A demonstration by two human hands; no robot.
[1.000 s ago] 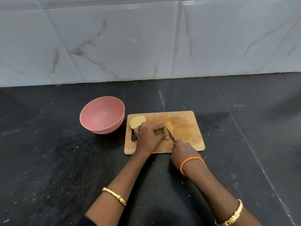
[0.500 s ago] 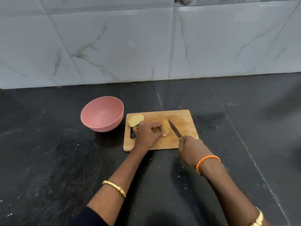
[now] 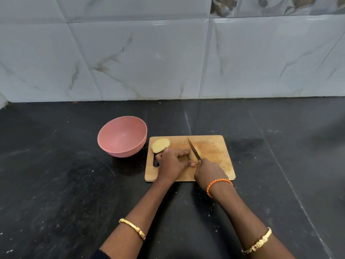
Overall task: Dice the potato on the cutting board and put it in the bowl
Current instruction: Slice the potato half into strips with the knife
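Observation:
A wooden cutting board lies on the black counter. One potato half rests cut face up at the board's far left corner. My left hand grips the other potato piece mid-board, mostly hiding it. My right hand holds a knife by the handle, blade angled across the potato piece just right of my left fingertips. The pink bowl stands left of the board and holds nothing.
A marble-tiled wall rises behind the counter. Bare dark counter stretches right of the board and in front of it, speckled with small crumbs.
The knife lifted off the potato piece and pulled back half a second ago, then came down again onto it beside my left fingertips. My left hand stayed on the piece.

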